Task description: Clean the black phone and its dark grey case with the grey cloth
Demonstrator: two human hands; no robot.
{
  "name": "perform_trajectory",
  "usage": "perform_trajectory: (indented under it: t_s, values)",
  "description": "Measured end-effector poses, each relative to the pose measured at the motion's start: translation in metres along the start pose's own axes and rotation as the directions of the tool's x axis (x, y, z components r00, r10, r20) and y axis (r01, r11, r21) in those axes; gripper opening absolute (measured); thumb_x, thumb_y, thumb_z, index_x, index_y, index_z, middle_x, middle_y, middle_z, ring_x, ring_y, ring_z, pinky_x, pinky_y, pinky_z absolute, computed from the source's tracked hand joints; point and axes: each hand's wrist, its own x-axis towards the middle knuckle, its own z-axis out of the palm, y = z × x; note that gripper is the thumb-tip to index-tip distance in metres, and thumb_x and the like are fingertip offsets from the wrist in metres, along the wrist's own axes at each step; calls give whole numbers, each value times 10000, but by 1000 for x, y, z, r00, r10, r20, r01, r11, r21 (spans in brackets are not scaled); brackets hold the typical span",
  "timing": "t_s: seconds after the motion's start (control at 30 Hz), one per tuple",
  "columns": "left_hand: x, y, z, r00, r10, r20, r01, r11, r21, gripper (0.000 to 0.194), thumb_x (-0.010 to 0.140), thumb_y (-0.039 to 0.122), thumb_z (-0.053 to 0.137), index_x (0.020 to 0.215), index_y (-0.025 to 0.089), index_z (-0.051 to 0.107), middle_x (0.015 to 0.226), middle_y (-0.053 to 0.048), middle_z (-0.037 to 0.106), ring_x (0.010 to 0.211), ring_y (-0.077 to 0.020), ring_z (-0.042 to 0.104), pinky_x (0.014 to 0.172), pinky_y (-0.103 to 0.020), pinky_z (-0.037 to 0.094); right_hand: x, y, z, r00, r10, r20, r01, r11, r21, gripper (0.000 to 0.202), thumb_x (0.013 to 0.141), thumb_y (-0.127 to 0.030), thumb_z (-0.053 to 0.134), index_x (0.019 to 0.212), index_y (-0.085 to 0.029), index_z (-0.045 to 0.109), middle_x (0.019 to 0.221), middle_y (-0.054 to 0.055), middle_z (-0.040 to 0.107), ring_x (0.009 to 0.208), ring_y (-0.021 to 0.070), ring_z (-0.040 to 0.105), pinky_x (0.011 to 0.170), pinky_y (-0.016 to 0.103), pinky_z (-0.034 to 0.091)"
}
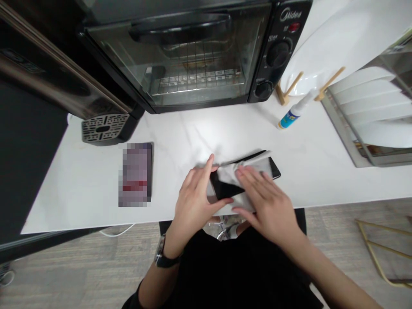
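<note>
A flat black device (223,187), like a phone or small tablet, lies on the white counter near its front edge. My left hand (195,195) holds its left end, thumb at the near edge and fingers at the far edge. Over the device, my right hand (265,199) presses a thin pale cloth (228,173) with its fingers laid nearly flat. Part of the cloth hangs past the device's near side. A white spray bottle with a blue label (289,118) stands farther back on the right.
A black toaster oven (199,56) stands at the back, a drip tray (104,128) at its left. A blurred-out flat item (135,174) lies on the left of the white counter (80,184). Plates (370,101) fill a rack at the right.
</note>
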Motion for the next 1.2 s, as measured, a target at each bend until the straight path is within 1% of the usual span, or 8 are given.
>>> perform_trajectory:
  t_s: [0.13, 0.3, 0.53, 0.7, 0.87, 1.0, 1.1, 1.2]
  values:
    - [0, 1, 0, 1000, -13, 5, 13, 1000, 4, 1234, 790, 453, 918, 1714, 318, 111, 1424, -107, 669, 1275, -337, 591, 1113, -535, 496, -2, 9, -1, 974, 204, -95, -214, 970, -117, 834, 1027, -585, 545, 1651, -73, 337, 1685, 180, 412, 1568, 358, 432, 1244, 605, 448]
    - [-2, 0, 0, 1000, -14, 0, 14, 1000, 21, 1149, 844, 293, 870, 1712, 316, 117, 1397, -87, 683, 1260, -305, 600, 1107, -498, 514, 3, -37, 18, 1000, -7, -23, 9, 999, 46, 844, 1002, -621, 558, 1582, -19, 439, 1667, 170, 443, 1568, 305, 443, 1235, 483, 495]
    - [0, -1, 1, 1000, 13, -14, -12, 998, 57, 1181, 810, 434, 904, 1711, 282, 154, 1405, -91, 690, 1248, -317, 605, 1104, -520, 534, -7, -1, 0, 965, 221, -138, -231, 971, -63, 676, 1035, -460, 580, 1589, -93, 458, 1641, 159, 486, 1545, 342, 473, 1253, 604, 433]
    - [-6, -3, 3, 988, 130, -77, -122, 987, 110, 955, 889, 189, 770, 1686, 255, 248, 1421, -84, 706, 1236, -283, 646, 1074, -456, 586, 2, -32, 17, 988, -138, -74, 149, 973, 178, 443, 1047, -279, 545, 1465, -144, 603, 1563, 64, 601, 1481, 223, 560, 1260, 469, 467]
    - [-8, 1, 0, 959, 268, -95, -244, 948, 205, 804, 940, 490, 756, 1599, 184, 410, 1319, -143, 748, 1202, -300, 690, 1029, -446, 611, 0, 25, -10, 996, -60, -72, 65, 996, 68, 478, 1039, -279, 597, 1508, -191, 567, 1552, 63, 618, 1439, 268, 600, 1198, 524, 501]
    - [-3, 7, 3, 938, 323, -124, -290, 929, 230, 436, 1046, 511, 586, 1347, 197, 615, 1086, -101, 793, 998, -265, 746, 893, -405, 613, 4, 66, -35, 973, -19, -232, 37, 997, 73, 271, 980, -333, 717, 1233, -237, 733, 1209, 41, 805, 1132, 238, 749, 1006, 409, 587]
    - [0, 9, 10, 953, 219, -211, -180, 966, 187, 263, 1102, 389, 503, 1259, 211, 614, 1028, -63, 793, 887, -223, 757, 836, -359, 590, 20, 70, -35, 934, 114, -339, -41, 976, 215, 264, 933, -432, 768, 1102, -231, 741, 1052, 58, 804, 976, 234, 745, 895, 390, 594]
    - [0, 8, 14, 977, 72, -200, -54, 994, 93, 357, 1086, 341, 542, 1409, 195, 494, 1165, -89, 775, 947, -221, 762, 849, -350, 591, 34, 69, -21, 942, 188, -278, -76, 926, 371, 213, 1015, -366, 653, 1147, -226, 742, 1130, 70, 795, 1069, 231, 741, 960, 408, 602]
